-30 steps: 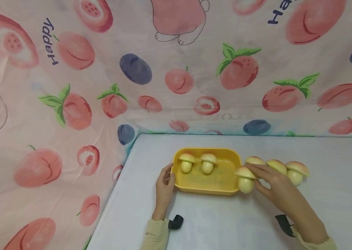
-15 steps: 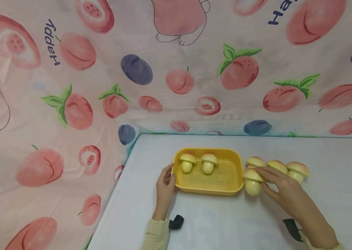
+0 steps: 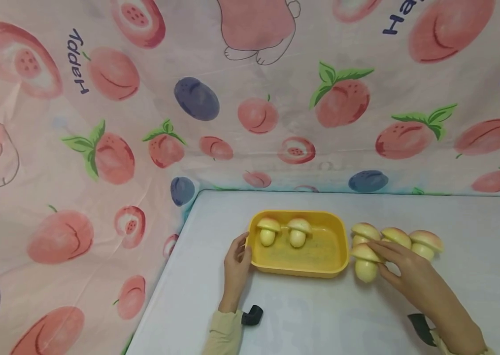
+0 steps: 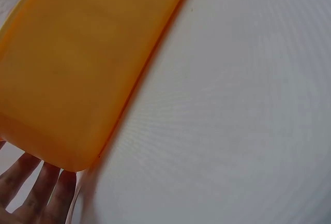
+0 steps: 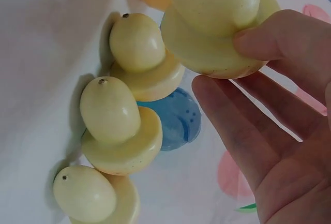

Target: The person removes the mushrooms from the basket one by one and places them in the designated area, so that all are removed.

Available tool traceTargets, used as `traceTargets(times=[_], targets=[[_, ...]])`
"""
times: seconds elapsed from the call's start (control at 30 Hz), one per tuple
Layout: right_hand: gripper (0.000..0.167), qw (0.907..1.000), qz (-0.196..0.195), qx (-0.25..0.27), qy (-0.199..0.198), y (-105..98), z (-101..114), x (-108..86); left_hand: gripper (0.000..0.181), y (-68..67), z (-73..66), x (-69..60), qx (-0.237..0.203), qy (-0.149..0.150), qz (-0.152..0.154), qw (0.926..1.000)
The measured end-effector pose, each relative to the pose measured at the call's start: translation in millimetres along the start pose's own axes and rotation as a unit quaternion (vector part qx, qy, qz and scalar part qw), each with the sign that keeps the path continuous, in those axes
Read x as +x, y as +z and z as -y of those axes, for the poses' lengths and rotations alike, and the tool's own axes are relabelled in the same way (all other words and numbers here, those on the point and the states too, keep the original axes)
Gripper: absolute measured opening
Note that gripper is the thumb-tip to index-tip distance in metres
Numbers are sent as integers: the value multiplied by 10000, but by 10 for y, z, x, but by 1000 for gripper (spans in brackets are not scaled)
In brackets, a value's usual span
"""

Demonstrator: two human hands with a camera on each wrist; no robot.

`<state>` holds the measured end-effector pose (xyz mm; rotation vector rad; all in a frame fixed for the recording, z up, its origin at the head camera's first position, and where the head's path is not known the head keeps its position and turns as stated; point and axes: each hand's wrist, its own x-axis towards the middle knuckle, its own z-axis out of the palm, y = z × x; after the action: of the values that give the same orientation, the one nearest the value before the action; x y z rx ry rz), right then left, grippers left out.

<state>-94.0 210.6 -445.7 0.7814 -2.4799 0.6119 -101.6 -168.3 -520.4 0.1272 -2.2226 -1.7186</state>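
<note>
Just beyond the right end of the yellow tray [image 3: 329,246], pinched one pale yellow mushroom [image 3: 366,266] by its cap with the right hand [image 3: 409,268], thumb on the cap's underside near the stem and a fingertip at the cap's edge. Held it stem toward the person, in front of three more mushrooms [image 3: 395,235] set close together in a row to the right of the tray. Could not tell about contact between the held one and the white table [image 3: 316,315].

At the tray's left end, set the left hand [image 3: 237,261] against the outer wall, fingers slightly apart. Lost sight of their tips behind the wall, so could not tell curled from straight.

Inside the tray, saw two mushrooms along the far wall, a left one [image 3: 269,232] near the left end and a right one [image 3: 298,232] about mid-length, slightly apart, caps toward that wall. From the right wrist, saw the row stem side first, with a small dark spot on each stem end.

Wore beige sleeves [image 3: 225,328]. Behind the table, faced a pale pink cloth [image 3: 276,93] printed with peaches, strawberries, dark blue fruit and lettering.
</note>
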Motion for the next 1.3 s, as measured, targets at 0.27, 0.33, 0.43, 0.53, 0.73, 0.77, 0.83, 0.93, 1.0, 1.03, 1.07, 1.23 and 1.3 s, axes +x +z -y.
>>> traceTargets(times=[0.27,0.33,0.43,0.53,0.73,0.77,0.83,0.93,1.0,1.03,1.07,1.23,1.3], targets=[[60,9998,175,-16,25,21,-37,-33,35,10,11,1,35,-62,-21,10000],[58,9996,275,-30,65,29,-44,-37,35,11,10,-1,18,-34,-33,10000],[53,9986,499,-32,198,38,-49,-45,35,13,6,0,-5,11,-73,10000],[50,9968,727,-35,346,44,-49,-54,36,20,3,-3,-66,39,-95,9999],[47,9958,839,-62,369,69,-65,-66,36,17,4,1,-2,32,-91,10000],[47,9956,864,-65,367,74,-66,-66,36,15,5,2,29,19,-86,10000],[47,9950,926,-69,378,83,-69,-67,35,11,11,5,69,-8,-78,9999],[45,9921,1156,-37,486,88,-65,-66,35,9,21,11,105,-41,-56,9999],[45,9896,1317,-9,572,87,-60,-64,36,8,26,13,112,-40,-47,9999],[45,9883,1395,3,609,87,-58,-62,36,8,26,13,110,-25,-40,9999],[45,9869,1473,17,652,87,-56,-59,36,8,26,12,114,-24,-38,9999],[45,9846,1593,55,714,94,-52,-51,36,9,33,16,101,-14,-46,9999],[45,9848,1586,75,705,97,-52,-49,36,10,34,18,103,-18,-49,9999]])
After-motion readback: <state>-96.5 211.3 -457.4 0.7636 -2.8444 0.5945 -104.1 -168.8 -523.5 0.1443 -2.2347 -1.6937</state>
